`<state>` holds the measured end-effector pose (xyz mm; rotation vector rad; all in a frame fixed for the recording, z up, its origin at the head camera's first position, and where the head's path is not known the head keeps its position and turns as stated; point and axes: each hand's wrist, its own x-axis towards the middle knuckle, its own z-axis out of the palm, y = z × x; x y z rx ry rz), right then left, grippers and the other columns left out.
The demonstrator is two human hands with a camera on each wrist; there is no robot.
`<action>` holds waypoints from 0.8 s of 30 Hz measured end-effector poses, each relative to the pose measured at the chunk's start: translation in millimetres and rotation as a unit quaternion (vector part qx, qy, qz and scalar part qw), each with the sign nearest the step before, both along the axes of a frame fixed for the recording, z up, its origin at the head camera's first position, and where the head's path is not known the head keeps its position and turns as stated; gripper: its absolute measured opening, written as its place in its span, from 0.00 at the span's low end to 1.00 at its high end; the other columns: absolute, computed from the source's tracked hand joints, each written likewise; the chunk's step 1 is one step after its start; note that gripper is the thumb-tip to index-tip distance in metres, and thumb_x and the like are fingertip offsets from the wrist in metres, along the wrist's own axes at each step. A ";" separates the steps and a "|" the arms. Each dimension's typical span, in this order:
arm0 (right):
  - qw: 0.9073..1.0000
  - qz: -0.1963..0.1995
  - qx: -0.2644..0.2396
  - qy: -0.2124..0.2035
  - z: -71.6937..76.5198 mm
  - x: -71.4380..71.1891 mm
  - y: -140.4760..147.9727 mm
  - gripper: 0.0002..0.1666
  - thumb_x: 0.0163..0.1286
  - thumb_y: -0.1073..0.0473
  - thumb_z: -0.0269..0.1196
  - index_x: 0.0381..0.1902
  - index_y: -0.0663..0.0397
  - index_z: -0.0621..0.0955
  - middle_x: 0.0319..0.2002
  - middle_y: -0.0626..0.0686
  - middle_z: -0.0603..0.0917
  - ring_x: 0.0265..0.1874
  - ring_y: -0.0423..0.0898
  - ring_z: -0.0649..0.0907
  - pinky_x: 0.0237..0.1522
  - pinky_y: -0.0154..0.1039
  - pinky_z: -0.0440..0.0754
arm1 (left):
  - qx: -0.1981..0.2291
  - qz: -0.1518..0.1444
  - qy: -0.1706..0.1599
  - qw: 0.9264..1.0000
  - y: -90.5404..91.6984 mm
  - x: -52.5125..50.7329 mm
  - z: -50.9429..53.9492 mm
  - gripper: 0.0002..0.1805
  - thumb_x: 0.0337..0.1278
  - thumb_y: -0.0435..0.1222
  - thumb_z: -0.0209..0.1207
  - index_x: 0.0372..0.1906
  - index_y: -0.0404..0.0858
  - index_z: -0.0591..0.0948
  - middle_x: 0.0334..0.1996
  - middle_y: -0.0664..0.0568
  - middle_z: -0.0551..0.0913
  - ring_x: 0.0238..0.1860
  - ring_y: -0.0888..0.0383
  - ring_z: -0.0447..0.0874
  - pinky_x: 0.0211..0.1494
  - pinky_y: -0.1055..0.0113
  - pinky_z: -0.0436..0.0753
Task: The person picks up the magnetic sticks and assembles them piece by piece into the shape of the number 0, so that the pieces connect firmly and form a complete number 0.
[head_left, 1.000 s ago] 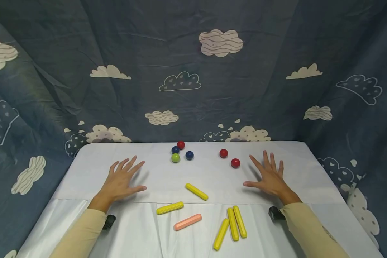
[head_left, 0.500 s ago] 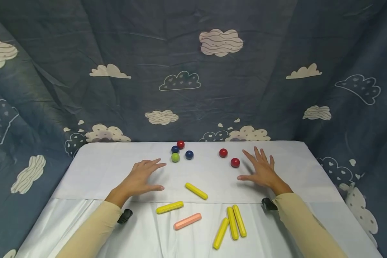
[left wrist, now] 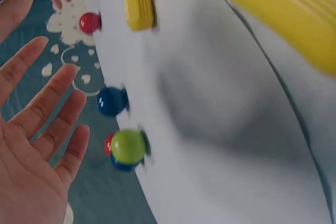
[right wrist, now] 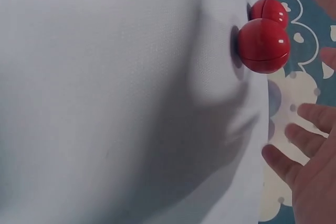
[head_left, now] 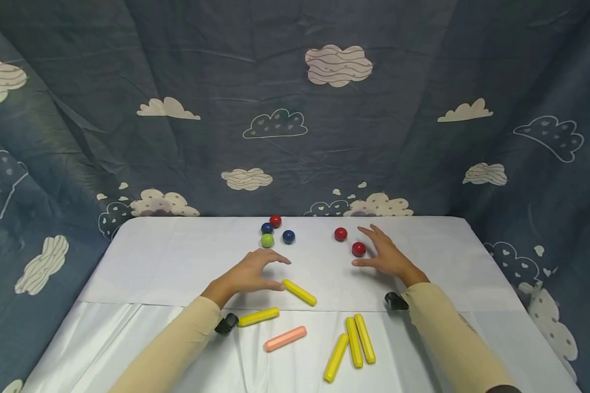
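Note:
My left hand (head_left: 251, 272) hovers over the white table with fingers spread and nothing held. Its thumb is close to the upper end of a yellow stick (head_left: 300, 292); whether they touch I cannot tell. Beyond its fingers sit a green ball (head_left: 267, 240), two blue balls (head_left: 288, 236) and a red ball (head_left: 275, 221). My right hand (head_left: 387, 255), also spread and holding nothing, is just right of a red ball (head_left: 359, 249), which lies between thumb and fingers but apart from them in the right wrist view. Another red ball (head_left: 341, 234) lies slightly farther back.
Nearer the front lie a yellow stick (head_left: 258, 317), an orange stick (head_left: 285, 338) and a group of yellow sticks (head_left: 354, 343). The white table (head_left: 167, 256) ends at a dark cloud-patterned curtain (head_left: 216, 147). Each wrist carries a small black camera (head_left: 227, 323).
My left hand has moved right, from the table's left side to beside the upper yellow stick. My right hand has drifted left towards the nearer red ball. Balls and sticks stay put.

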<state>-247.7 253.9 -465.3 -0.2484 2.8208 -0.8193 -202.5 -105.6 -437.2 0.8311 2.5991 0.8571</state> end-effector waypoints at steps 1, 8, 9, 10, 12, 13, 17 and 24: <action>1.000 0.000 -0.001 0.001 -0.6 -0.9 -0.1 0.60 0.51 0.42 0.74 0.74 0.51 0.56 0.74 0.69 0.46 0.71 0.70 0.48 0.62 0.72 0.50 | 0.001 -0.005 -0.002 1.000 3.6 -0.7 -1.2 0.29 0.50 0.45 0.70 0.59 0.46 0.78 0.61 0.52 0.76 0.66 0.49 0.65 0.70 0.45 0.56; 0.999 -0.020 -0.027 -0.011 -5.9 -8.8 -1.4 0.56 0.52 0.47 0.75 0.73 0.52 0.60 0.70 0.67 0.58 0.66 0.66 0.63 0.62 0.65 0.63 | -0.004 -0.018 -0.021 1.000 23.6 -5.2 -13.4 0.24 0.50 0.42 0.70 0.55 0.49 0.80 0.58 0.54 0.77 0.63 0.52 0.68 0.69 0.50 0.59; 0.999 -0.026 -0.032 -0.015 -6.6 -9.8 -1.7 0.55 0.52 0.48 0.75 0.72 0.52 0.60 0.69 0.66 0.60 0.64 0.65 0.65 0.61 0.64 0.65 | -0.006 -0.018 -0.024 1.000 26.2 -5.7 -15.2 0.23 0.50 0.42 0.70 0.54 0.49 0.81 0.58 0.54 0.77 0.62 0.52 0.69 0.69 0.50 0.59; 0.999 -0.032 -0.038 -0.018 -7.4 -10.7 -1.9 0.54 0.52 0.48 0.75 0.72 0.51 0.61 0.68 0.66 0.61 0.62 0.65 0.67 0.60 0.63 0.67 | -0.010 -0.018 -0.030 0.999 28.7 -6.2 -17.0 0.23 0.49 0.41 0.71 0.54 0.49 0.81 0.58 0.54 0.77 0.61 0.53 0.69 0.68 0.51 0.59; 0.998 -0.042 -0.048 -0.023 -9.0 -12.1 -2.2 0.52 0.52 0.50 0.75 0.71 0.50 0.63 0.66 0.66 0.64 0.60 0.63 0.69 0.58 0.61 0.69 | -0.015 -0.023 -0.035 0.999 32.8 -7.1 -20.3 0.23 0.49 0.40 0.71 0.53 0.49 0.81 0.56 0.55 0.78 0.59 0.53 0.70 0.67 0.51 0.60; 0.997 -0.045 -0.050 -0.023 -10.0 -12.6 -2.3 0.51 0.52 0.50 0.75 0.71 0.50 0.63 0.65 0.66 0.66 0.59 0.63 0.70 0.58 0.61 0.70 | -0.016 -0.026 -0.036 0.999 34.5 -7.7 -21.6 0.22 0.49 0.40 0.71 0.53 0.49 0.81 0.55 0.54 0.78 0.58 0.53 0.71 0.67 0.51 0.61; 0.997 -0.050 -0.060 -0.021 -13.5 -14.4 -3.5 0.48 0.53 0.52 0.75 0.69 0.51 0.67 0.62 0.64 0.69 0.56 0.60 0.72 0.56 0.57 0.74 | -0.026 -0.032 -0.040 0.998 39.2 -10.2 -27.8 0.22 0.49 0.37 0.71 0.52 0.49 0.82 0.49 0.55 0.79 0.53 0.55 0.73 0.64 0.54 0.65; 0.996 -0.063 -0.066 -0.025 -17.2 -18.6 -5.0 0.42 0.53 0.54 0.75 0.65 0.52 0.71 0.57 0.62 0.73 0.54 0.59 0.73 0.56 0.55 0.74 | -0.040 -0.026 -0.052 0.998 45.0 -13.9 -36.3 0.21 0.47 0.35 0.71 0.49 0.51 0.83 0.44 0.58 0.79 0.50 0.58 0.73 0.61 0.59 0.69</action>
